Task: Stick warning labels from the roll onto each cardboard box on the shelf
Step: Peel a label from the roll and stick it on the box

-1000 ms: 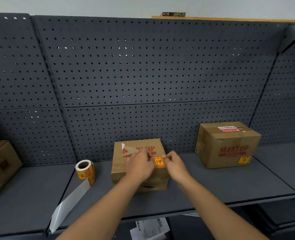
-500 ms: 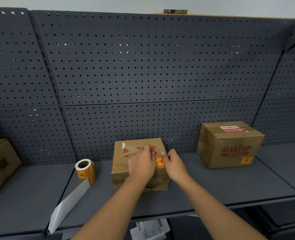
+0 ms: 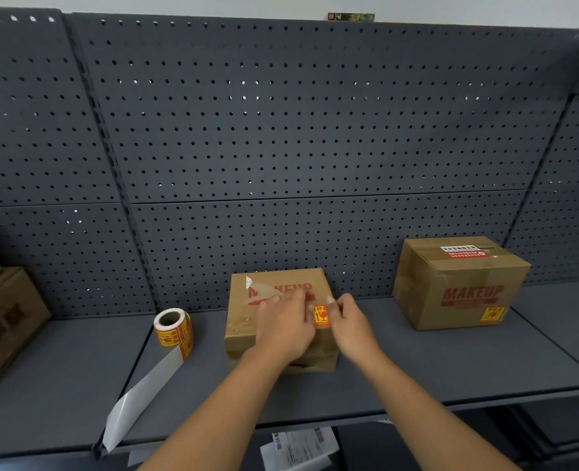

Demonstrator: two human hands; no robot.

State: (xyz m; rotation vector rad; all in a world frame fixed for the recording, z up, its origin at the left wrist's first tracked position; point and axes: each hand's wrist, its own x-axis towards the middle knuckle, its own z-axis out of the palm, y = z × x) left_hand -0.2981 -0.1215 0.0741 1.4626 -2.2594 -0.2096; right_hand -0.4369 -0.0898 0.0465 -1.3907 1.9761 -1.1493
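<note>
A yellow label (image 3: pixel 321 315) is pressed onto the middle box (image 3: pixel 277 283) by the left hand (image 3: pixel 286 322) and right hand (image 3: pixel 350 322), fingers (image 3: pixel 332 300) curled against it; the roll (image 3: pixel 174 329) is set nearby on the shelf (image 3: pixel 451 362).

Shelf (image 3: pixel 417 368): label roll (image 3: pixel 174 329) was placed left of the middle box (image 3: pixel 277 283); a second box (image 3: pixel 457 283) was set well apart to the right; stacked boxes (image 3: pixel 6 317) were kept at far left. Pegboard (image 3: pixel 281 130) was mounted behind.
</note>
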